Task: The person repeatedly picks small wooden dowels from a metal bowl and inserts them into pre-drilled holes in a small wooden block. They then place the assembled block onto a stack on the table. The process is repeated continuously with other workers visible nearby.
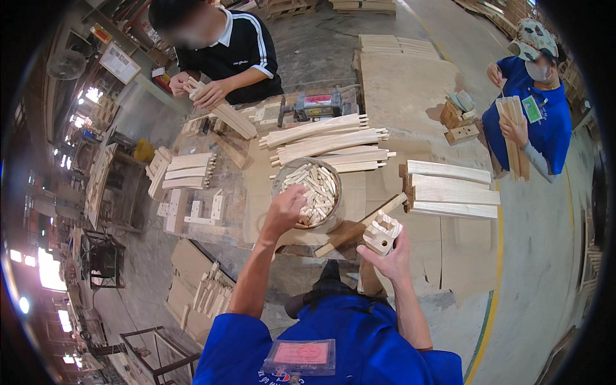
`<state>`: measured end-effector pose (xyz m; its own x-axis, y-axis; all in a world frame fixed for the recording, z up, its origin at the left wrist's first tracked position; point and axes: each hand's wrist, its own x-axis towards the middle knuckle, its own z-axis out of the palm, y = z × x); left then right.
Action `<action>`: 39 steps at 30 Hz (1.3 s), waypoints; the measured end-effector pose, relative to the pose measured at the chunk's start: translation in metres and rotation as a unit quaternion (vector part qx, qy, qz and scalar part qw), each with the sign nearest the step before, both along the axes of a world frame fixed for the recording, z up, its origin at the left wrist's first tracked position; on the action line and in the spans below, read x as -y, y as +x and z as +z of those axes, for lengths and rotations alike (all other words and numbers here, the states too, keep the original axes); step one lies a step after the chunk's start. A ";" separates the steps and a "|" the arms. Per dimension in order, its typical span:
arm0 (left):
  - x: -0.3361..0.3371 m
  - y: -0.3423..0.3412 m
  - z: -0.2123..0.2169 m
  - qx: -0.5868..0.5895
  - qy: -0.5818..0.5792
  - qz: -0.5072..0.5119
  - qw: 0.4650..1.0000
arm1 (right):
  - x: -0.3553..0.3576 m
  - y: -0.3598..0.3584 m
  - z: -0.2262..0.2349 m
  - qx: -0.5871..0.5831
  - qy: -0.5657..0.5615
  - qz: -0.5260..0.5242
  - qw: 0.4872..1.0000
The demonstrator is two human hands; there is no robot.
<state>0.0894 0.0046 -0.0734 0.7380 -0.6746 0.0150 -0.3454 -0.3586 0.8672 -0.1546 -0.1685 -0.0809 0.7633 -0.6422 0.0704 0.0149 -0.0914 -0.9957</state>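
My left hand (285, 208) reaches over the near left rim of a round bucket (335, 221). Its fingers are curled together over the pale wooden dowels (319, 184) that fill the bucket; whatever the fingertips hold is hidden. To the right of the bucket, my right hand (393, 258) is closed round several wooden pieces (382, 232) bunched together. Their ends point up at me, and a dark round hole shows in the nearest face. A long wooden bar (353, 234) lies slantwise between the bucket and my right hand.
Long slats with pegged ends (330, 144) lie behind the bucket, and more slats (454, 189) to the right. Slats (189, 171) and blocks (205, 210) sit at left. A bench machine (317, 104) stands behind. One co-worker (247, 58) handles slats across the table, another (536, 96) at far right.
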 end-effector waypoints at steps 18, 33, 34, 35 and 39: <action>0.024 -0.087 0.083 -0.339 -0.302 0.003 0.891 | -0.005 0.016 0.007 0.017 -0.009 0.030 0.999; 0.038 -0.106 0.103 -0.226 -0.295 0.091 0.924 | -0.007 0.029 -0.004 -0.006 -0.027 -0.012 1.000; 0.038 -0.099 0.102 -0.222 -0.292 0.118 0.923 | -0.005 0.030 -0.002 0.008 -0.027 -0.016 0.999; 0.036 -0.087 0.097 -0.158 -0.269 0.135 0.940 | -0.002 0.029 -0.001 0.022 -0.027 -0.021 0.999; -0.013 -0.040 0.054 0.008 -0.046 0.078 0.996 | 0.013 0.018 -0.003 0.024 -0.009 -0.039 0.999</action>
<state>0.0495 0.0174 -0.0197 0.8325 -0.5477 0.0841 -0.3061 -0.3281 0.8937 -0.1365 -0.1813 -0.0840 0.7059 -0.6985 0.1173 0.0539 -0.1122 -0.9922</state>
